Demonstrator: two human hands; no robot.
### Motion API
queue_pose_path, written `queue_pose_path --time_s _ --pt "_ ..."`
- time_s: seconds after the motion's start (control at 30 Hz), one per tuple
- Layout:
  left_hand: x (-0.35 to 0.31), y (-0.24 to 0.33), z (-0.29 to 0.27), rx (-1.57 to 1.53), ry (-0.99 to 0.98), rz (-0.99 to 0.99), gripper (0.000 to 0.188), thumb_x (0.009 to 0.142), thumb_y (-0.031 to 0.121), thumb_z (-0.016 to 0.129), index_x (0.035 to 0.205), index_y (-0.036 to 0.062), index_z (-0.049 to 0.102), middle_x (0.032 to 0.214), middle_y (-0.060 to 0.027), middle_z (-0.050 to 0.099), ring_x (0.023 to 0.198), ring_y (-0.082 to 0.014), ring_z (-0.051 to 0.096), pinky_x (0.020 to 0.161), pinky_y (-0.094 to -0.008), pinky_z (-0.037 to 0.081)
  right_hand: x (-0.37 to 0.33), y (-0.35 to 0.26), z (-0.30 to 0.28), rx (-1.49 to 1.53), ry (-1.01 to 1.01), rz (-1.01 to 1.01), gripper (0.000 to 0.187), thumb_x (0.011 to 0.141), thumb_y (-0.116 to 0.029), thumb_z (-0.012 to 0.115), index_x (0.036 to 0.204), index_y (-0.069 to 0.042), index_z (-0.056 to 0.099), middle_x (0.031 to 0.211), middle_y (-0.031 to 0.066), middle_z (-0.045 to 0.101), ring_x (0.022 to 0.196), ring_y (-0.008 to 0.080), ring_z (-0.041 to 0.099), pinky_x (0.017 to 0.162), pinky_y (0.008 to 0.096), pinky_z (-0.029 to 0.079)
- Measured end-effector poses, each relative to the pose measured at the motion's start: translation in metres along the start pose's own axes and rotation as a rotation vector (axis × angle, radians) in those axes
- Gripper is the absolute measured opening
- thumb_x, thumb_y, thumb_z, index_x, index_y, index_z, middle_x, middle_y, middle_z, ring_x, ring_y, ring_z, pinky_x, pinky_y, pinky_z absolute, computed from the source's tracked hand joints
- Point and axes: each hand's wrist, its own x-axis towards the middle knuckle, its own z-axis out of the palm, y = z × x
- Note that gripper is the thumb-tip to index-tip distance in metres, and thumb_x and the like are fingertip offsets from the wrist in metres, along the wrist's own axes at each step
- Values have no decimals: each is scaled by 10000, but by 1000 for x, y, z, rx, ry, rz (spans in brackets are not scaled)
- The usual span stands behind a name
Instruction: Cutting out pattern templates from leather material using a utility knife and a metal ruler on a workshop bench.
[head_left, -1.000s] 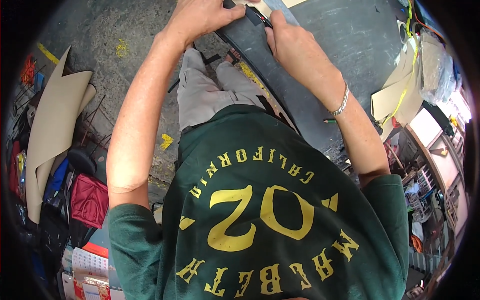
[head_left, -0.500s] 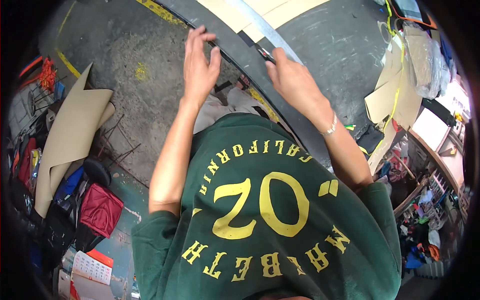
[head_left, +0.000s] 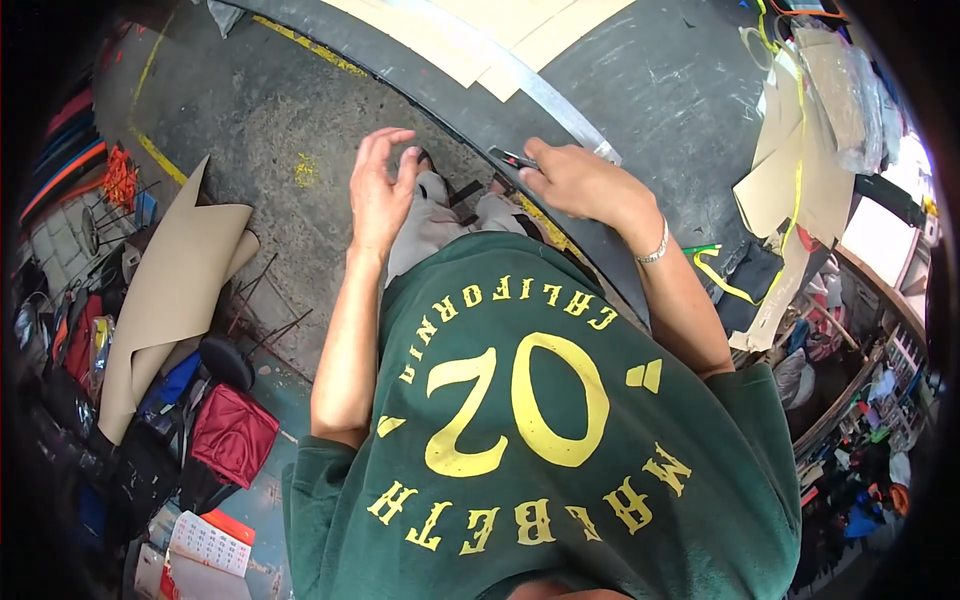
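My right hand is closed around a slim dark utility knife with a touch of red, its front end pointing left above the table's near edge. Holding nothing, my left hand hovers off that edge over the floor, fingers curved and apart. Beyond my right hand, a long metal ruler lies slantwise across tan sheets on the dark grey table. The ruler's near end sits just past my knuckles, not touched by either hand.
At the table's right lie brown paper pieces, a yellow measuring tape and clear plastic wrapping. On the left stand a large curled brown sheet, a dark red bag and a calendar.
My right hand has drawn back toward me with the utility knife, away from the sheets. My left hand has also come lower, nearer my body. The view has shifted slightly.
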Motion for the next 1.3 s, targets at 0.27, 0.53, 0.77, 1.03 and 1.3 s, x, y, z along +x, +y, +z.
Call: queue_pose_path --time_s 0.27,0.53,0.77,1.03,1.3 --pt "-47 -139 -7 -162 -332 -355 283 1001 227 677 1198 26 702 1081 -72 740 998 -139 689 901 -306 533 -33 15 40 67 -7 64 331 1042 -291 534 1144 24 524 871 305 672 901 515 642 799 575 490" --pt "-173 -384 -104 -126 -389 -1327 201 1001 308 639 1098 143 699 887 40 696 627 -109 568 549 -311 445 1 -39 60 180 -28 195 338 1046 -297 535 1165 19 533 931 313 681 949 503 650 848 564 493" --pt "-58 -504 -208 -132 -441 -946 243 999 240 666 1183 83 681 1093 -7 722 896 -149 665 774 -344 530 130 -165 55 238 119 102 383 1070 -336 512 1235 9 519 988 323 674 989 497 644 898 567 481" --pt "215 -348 -251 -34 -552 -174 343 1014 199 671 1306 19 656 1175 -67 723 1042 -133 661 931 -306 531 222 -299 22 446 265 161 405 1074 -364 522 1257 -3 521 920 320 675 995 508 649 836 562 486" --pt "375 -197 -262 -85 -548 148 233 1005 154 670 1205 47 723 1087 -73 734 941 -135 677 858 -288 533 296 -298 1 533 368 258 365 1088 -386 505 1108 -22 519 679 209 613 537 294 629 621 463 484"
